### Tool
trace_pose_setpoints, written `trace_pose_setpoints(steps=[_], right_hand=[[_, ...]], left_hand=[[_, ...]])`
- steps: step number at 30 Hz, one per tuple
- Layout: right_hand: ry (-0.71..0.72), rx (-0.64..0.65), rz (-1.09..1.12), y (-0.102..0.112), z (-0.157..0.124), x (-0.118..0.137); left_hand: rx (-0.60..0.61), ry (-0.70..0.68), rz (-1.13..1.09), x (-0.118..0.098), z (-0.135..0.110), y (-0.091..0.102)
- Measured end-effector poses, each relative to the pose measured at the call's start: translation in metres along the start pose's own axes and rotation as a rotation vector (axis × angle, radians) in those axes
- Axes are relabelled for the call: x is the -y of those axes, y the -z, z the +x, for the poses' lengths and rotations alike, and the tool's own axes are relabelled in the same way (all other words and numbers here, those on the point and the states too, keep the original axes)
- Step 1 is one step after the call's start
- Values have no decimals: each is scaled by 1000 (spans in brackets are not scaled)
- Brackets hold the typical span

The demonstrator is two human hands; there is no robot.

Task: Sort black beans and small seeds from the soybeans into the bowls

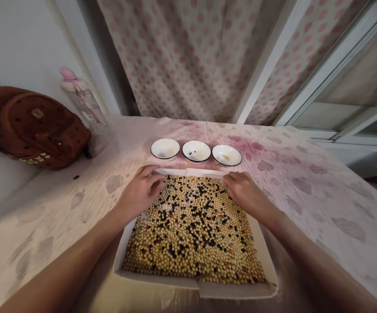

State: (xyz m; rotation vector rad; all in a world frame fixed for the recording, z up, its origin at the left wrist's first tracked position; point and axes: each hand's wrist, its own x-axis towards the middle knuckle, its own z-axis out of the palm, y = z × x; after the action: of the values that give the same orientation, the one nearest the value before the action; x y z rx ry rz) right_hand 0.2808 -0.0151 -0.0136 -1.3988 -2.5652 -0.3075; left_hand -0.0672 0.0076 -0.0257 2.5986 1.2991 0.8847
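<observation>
Pink-blotched plastic tablecloth [318,195] bearing a shallow white cardboard tray [155,278] of round yellow soybeans with scattered black and coloured grains [191,230]; open left hand [139,189] and open right hand [247,195] rest, gripping nothing, along the tray's far edge, near three small white dishes [196,151].

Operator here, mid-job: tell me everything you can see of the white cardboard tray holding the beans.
The shallow white cardboard tray is rectangular, with low folded walls and a flap at its near side. It lies on the patterned tablecloth, just before three white dishes, and is filled with pale round beans flecked with black and coloured ones. The left hand and right hand rest at its far edge.
</observation>
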Motion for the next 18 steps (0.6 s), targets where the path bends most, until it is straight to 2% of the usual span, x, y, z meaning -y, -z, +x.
trace_pose_setpoints(steps=[5, 8, 14, 18], right_hand=[[-126, -180, 154, 14, 15, -25], [-219, -261, 227, 9, 28, -48], [-312, -181, 343, -11, 42, -72], [-326, -167, 349, -6, 38, -72]], left_hand=[[-1, 12, -7, 0, 0, 0], [-5, 17, -15, 0, 0, -1], [20, 32, -6, -1, -1, 1], [29, 27, 8, -2, -1, 2]])
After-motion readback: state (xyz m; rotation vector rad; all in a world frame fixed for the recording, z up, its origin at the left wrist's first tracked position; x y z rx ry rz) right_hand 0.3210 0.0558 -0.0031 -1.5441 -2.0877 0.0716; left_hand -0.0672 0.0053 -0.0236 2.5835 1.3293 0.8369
